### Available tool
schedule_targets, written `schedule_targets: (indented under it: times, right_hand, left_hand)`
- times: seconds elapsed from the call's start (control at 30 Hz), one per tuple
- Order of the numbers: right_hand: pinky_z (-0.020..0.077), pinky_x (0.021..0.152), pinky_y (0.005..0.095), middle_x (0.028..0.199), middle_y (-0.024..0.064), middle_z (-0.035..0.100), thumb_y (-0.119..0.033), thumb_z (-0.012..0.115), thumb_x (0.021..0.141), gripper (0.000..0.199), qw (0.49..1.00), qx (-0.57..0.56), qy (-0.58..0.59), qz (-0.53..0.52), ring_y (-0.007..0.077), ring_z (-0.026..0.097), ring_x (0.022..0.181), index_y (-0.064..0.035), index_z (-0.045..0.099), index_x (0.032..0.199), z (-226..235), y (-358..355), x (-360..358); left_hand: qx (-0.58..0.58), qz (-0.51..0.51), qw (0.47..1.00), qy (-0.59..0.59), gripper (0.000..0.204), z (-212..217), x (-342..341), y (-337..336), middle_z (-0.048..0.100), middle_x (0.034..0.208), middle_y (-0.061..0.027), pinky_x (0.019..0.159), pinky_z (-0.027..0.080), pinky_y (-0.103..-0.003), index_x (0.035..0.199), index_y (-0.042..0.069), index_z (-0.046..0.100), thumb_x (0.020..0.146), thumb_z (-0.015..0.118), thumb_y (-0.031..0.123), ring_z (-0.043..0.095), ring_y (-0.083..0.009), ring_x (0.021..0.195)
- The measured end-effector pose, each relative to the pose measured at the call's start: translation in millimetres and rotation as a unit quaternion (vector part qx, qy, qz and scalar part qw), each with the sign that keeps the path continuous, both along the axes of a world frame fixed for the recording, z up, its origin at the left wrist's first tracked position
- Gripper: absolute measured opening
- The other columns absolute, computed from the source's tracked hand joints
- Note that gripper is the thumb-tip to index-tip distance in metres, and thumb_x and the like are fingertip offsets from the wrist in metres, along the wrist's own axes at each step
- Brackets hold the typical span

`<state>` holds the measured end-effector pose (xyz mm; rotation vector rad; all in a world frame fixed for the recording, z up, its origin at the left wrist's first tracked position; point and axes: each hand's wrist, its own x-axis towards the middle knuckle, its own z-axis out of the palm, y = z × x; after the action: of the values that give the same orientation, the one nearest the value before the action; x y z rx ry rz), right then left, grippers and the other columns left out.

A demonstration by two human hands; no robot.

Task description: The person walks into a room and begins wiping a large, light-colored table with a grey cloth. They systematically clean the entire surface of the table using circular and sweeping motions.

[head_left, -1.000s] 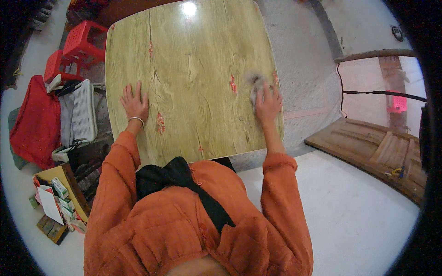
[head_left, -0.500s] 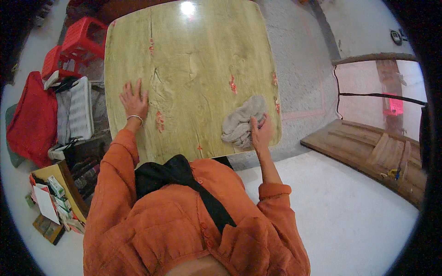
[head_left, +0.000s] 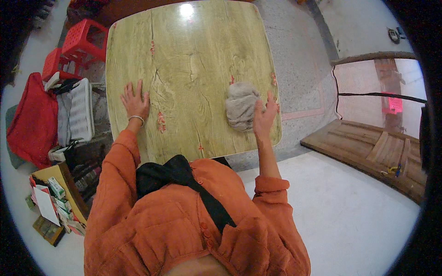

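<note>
A wood-patterned table (head_left: 198,55) with small red decorations spreads out in front of me. My left hand (head_left: 135,102) lies flat on its left part, fingers spread, with a bracelet at the wrist. Toward the right side sits a crumpled grey cloth (head_left: 241,106), bunched into a rounded heap on the tabletop. Right beside it is my right hand (head_left: 265,117), its thumb and fingers stretched apart at the cloth's right edge. That hand is not closed round the cloth; whether the thumb touches it is hard to tell.
Red plastic stools (head_left: 83,39) stand left of the table, near a white slatted plastic piece (head_left: 81,110) and a red cloth (head_left: 33,122). A box of small packages (head_left: 57,193) is at lower left. A wooden door-like panel (head_left: 368,154) lies at right.
The grey cloth has shifted slightly farther from me and is bunched more compactly. My right hand has opened, with its fingers now extended beside the cloth. My left hand stays in place.
</note>
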<state>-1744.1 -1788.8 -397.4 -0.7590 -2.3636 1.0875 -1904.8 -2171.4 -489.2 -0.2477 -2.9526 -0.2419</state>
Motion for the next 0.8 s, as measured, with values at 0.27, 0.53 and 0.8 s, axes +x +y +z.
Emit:
schedule_targets:
  times: [0.27,0.53,0.8]
  right_hand:
    - [0.0291,0.097,0.0535,0.127,0.0142,0.045,-0.037,0.063,0.079,0.043,0.946,0.247,-0.079,0.193,0.0399,0.039,0.115,-0.0139,0.058,0.115,-46.5,-59.3,35.8]
    - [0.0257,0.101,0.0522,0.125,0.0165,0.049,-0.038,0.057,0.083,0.041,0.954,0.264,-0.120,0.081,0.0384,0.038,0.121,-0.0107,0.059,0.114,-73.1,14.0,34.8]
    - [0.0278,0.100,0.0519,0.123,0.0110,0.050,-0.034,0.064,0.078,0.038,0.952,0.289,-0.030,0.090,0.0362,0.039,0.121,-0.0120,0.060,0.109,-62.4,-7.3,12.8]
  left_hand:
    - [0.009,-0.005,1.000,0.016,0.054,4.2,-1.5,2.8,0.027,0.144,-0.0151,0.108,0.011,-0.056,0.139,0.024,0.035,0.088,0.048,0.036,0.019,-0.0338,0.136]
    - [-0.005,-0.001,1.000,-0.001,0.054,0.0,0.8,-1.4,0.028,0.144,-0.0146,0.108,0.011,-0.055,0.138,0.024,0.037,0.086,0.050,0.036,0.020,-0.0333,0.135]
    - [0.005,-0.005,1.000,0.005,0.054,-2.2,-2.1,2.8,0.027,0.145,-0.0131,0.108,0.011,-0.055,0.140,0.026,0.035,0.088,0.047,0.038,0.020,-0.0317,0.136]
